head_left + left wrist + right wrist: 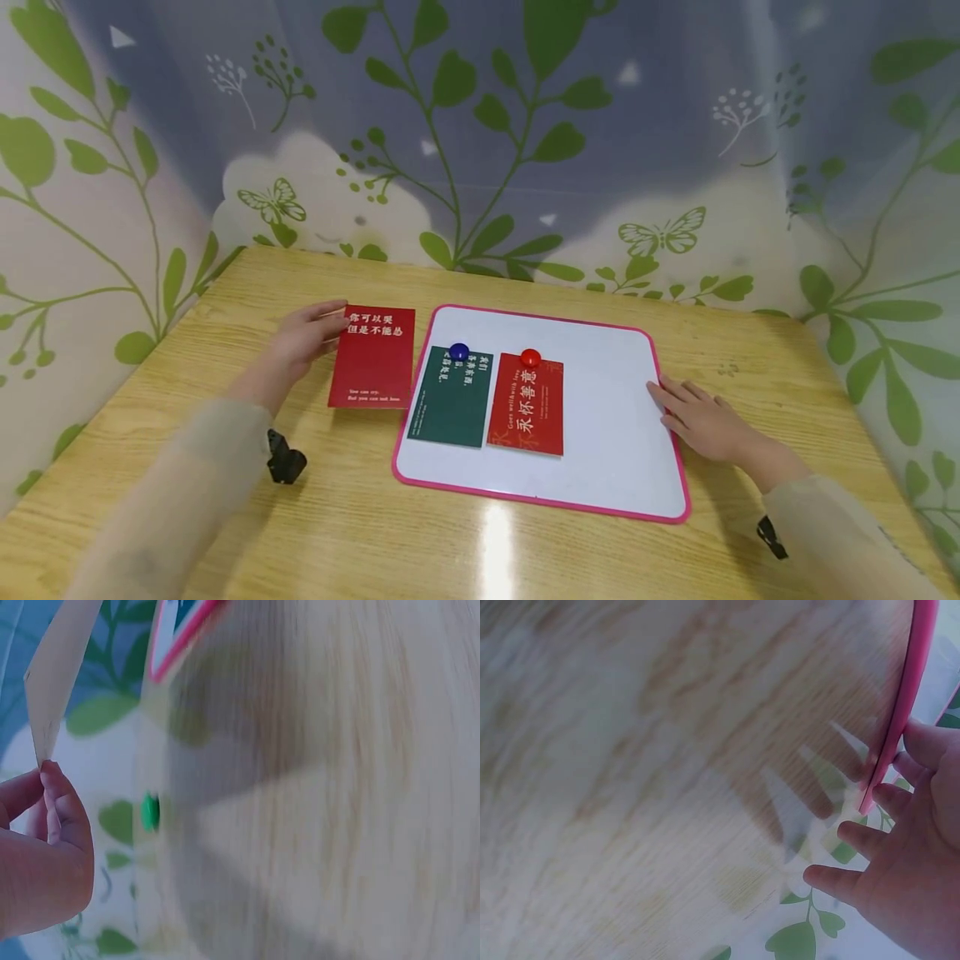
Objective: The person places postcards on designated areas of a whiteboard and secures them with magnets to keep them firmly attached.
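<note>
My left hand (303, 340) pinches the left edge of a red card (373, 360) with white lettering, held up beside the whiteboard's left side. In the left wrist view the thumb and fingertips (49, 769) meet at the card's corner. The pink-framed whiteboard (618, 425) bears a green card (452, 400) under a blue magnet (459, 352) and another red card (527, 412) under a red magnet (530, 357). At the board's right edge lies my right hand (701, 421), fingers spread, fingertips touching the pink frame (900, 705).
A green magnet (151, 812) sits on the wooden table (345, 525), seen in the left wrist view. Behind the table hangs a leaf-patterned curtain (480, 150), which also runs along both sides.
</note>
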Action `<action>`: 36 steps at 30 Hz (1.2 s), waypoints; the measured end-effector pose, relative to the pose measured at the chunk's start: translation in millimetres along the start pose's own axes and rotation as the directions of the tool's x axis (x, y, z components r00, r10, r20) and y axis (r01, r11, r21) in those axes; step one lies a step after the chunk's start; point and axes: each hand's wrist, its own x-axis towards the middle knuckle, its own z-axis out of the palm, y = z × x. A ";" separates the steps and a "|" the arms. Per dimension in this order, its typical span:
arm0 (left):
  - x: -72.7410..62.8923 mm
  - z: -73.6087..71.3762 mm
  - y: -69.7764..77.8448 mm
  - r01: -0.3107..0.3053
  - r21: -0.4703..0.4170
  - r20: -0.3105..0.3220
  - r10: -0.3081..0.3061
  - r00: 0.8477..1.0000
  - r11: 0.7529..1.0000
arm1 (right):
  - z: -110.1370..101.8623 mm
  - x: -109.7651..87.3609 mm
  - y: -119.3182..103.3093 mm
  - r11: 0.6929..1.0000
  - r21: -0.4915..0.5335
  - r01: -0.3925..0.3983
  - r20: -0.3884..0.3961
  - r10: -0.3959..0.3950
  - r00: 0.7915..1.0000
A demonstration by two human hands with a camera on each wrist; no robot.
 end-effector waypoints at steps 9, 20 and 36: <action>-2.0 43.3 14.5 0.007 -0.037 0.083 -0.004 0.997 0.999 | 0.2 -0.5 -1.7 1.000 -0.017 -0.001 -0.007 0.001 1.000; -2.8 99.6 30.1 0.026 -0.091 0.139 -0.013 0.990 0.995 | -1.6 -0.4 -4.3 1.000 -0.026 -0.007 -0.002 0.007 1.000; -3.2 183.5 40.3 -0.019 -0.114 0.153 0.036 0.988 0.993 | -1.5 -0.7 -5.7 0.999 -0.031 -0.023 0.007 0.024 1.000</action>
